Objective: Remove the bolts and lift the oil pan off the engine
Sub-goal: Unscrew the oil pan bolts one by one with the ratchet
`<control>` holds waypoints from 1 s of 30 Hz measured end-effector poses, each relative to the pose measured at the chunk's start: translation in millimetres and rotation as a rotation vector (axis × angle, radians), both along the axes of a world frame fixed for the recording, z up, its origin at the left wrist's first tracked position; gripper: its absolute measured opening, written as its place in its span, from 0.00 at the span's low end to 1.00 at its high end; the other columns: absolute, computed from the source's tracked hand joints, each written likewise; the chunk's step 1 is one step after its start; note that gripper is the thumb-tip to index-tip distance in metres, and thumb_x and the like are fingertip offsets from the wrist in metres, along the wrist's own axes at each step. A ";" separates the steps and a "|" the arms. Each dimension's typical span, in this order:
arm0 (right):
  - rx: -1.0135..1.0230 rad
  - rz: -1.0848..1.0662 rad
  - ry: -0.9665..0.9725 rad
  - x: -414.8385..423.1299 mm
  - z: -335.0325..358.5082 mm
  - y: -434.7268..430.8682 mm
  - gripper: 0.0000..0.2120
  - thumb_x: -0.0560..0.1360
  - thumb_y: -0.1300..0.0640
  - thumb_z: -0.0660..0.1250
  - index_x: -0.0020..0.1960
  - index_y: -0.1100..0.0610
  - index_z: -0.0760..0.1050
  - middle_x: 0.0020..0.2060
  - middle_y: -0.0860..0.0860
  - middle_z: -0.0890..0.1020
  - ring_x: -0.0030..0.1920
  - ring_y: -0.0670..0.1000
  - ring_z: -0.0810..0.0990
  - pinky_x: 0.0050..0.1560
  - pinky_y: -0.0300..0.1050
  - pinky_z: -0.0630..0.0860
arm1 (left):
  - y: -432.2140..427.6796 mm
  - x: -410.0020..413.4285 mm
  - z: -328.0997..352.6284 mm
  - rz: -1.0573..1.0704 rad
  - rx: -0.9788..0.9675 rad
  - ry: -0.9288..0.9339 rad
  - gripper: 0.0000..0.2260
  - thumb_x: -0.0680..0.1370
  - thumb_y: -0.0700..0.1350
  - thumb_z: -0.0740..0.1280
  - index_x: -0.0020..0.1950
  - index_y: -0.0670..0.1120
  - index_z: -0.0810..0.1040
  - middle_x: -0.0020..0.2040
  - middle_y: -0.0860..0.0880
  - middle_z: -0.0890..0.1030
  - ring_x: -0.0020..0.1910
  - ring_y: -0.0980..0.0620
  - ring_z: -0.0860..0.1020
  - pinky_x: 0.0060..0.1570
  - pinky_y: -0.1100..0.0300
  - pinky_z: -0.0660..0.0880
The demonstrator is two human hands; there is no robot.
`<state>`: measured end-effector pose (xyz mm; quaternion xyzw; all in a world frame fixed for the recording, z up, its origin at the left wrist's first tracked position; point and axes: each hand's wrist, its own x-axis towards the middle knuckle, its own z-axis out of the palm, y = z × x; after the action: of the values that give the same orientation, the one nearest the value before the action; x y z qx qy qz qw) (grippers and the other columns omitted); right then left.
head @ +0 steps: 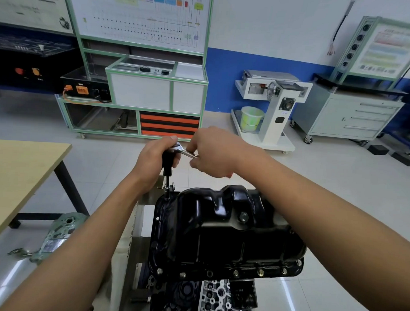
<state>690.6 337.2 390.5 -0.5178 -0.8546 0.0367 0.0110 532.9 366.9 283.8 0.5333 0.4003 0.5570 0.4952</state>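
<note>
Tiled workshop; socket extension (167,185) on oil pan (220,230) far-left corner; your left hand (156,161) grips it, right hand (214,153) grips ratchet handle (188,153).

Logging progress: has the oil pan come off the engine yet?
No, the oil pan sits on the engine, with bolts showing along its near edge.

The pale tiled floor (101,165) carries a wooden worktop (19,172) on black legs at left and the metal stand (149,197) with the engine (217,295). Near left, a grey engine cover (57,234) lies on a shiny surface (6,278).
</note>
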 end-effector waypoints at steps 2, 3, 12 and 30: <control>0.148 -0.010 -0.098 0.7 -4.4 6.0 0.11 0.77 0.59 0.65 0.58 0.51 0.79 0.44 0.51 0.73 0.43 0.56 0.74 0.42 0.47 0.70 | 0.3 -2.6 -1.2 -0.067 0.005 0.023 0.16 0.71 0.59 0.65 0.31 0.49 0.79 0.30 0.45 0.76 0.30 0.46 0.72 0.37 0.50 0.64; 0.202 -0.015 -0.121 0.5 -7.1 9.4 0.14 0.77 0.61 0.64 0.60 0.51 0.78 0.44 0.51 0.71 0.43 0.57 0.72 0.42 0.48 0.69 | 0.1 -3.3 -2.0 -0.100 0.005 0.044 0.16 0.72 0.59 0.65 0.31 0.49 0.78 0.29 0.45 0.76 0.30 0.46 0.71 0.37 0.50 0.63; 0.057 0.250 0.102 8.0 -29.3 36.7 0.38 0.72 0.74 0.59 0.78 0.50 0.63 0.80 0.46 0.58 0.76 0.55 0.62 0.72 0.53 0.64 | -4.1 -0.1 0.5 -0.276 0.046 0.134 0.21 0.73 0.59 0.63 0.31 0.43 0.76 0.26 0.44 0.71 0.27 0.46 0.67 0.34 0.54 0.64; -0.111 0.175 0.162 5.6 -8.8 -8.0 0.15 0.77 0.49 0.69 0.45 0.62 0.81 0.34 0.54 0.82 0.32 0.48 0.77 0.46 0.51 0.77 | -0.5 18.7 3.8 0.083 -0.042 -0.013 0.15 0.68 0.61 0.66 0.27 0.53 0.76 0.28 0.52 0.72 0.32 0.48 0.70 0.36 0.54 0.65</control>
<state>696.2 329.2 381.7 -0.4363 -0.8896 0.1263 0.0484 551.6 366.4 287.6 0.5019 0.4305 0.5720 0.4854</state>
